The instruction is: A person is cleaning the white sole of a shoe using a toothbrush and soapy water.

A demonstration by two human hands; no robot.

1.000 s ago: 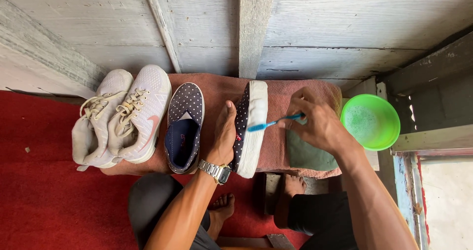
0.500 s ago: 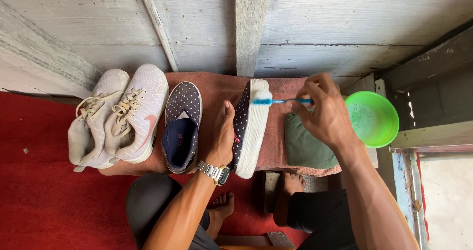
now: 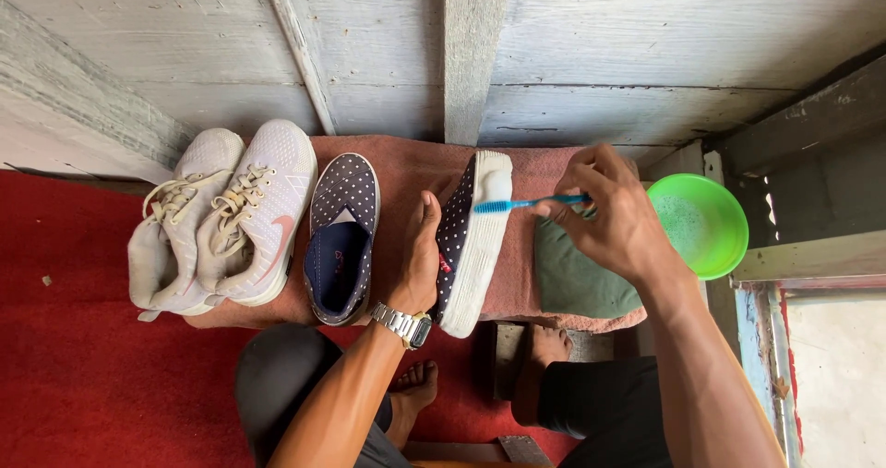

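A navy polka-dot slip-on shoe [image 3: 471, 246] stands on its side, white sole facing right, on a reddish towel [image 3: 406, 163]. My left hand [image 3: 420, 256], with a metal watch at the wrist, grips its upper. My right hand [image 3: 609, 219] holds a blue toothbrush [image 3: 526, 203] whose bristles press on the white sole near the toe. The matching slip-on shoe [image 3: 341, 237] lies flat just left of my left hand.
A pair of whitish laced sneakers [image 3: 226, 219] sits at the towel's left end. A grey-green cloth [image 3: 572, 283] lies under my right hand, and a green bowl [image 3: 711, 223] with foamy water stands to the right. Grey plank wall behind, red carpet [image 3: 83, 376] below.
My right hand has carried the toothbrush up along the sole, from its middle toward the toe end. My left hand and the shoe have stayed put.
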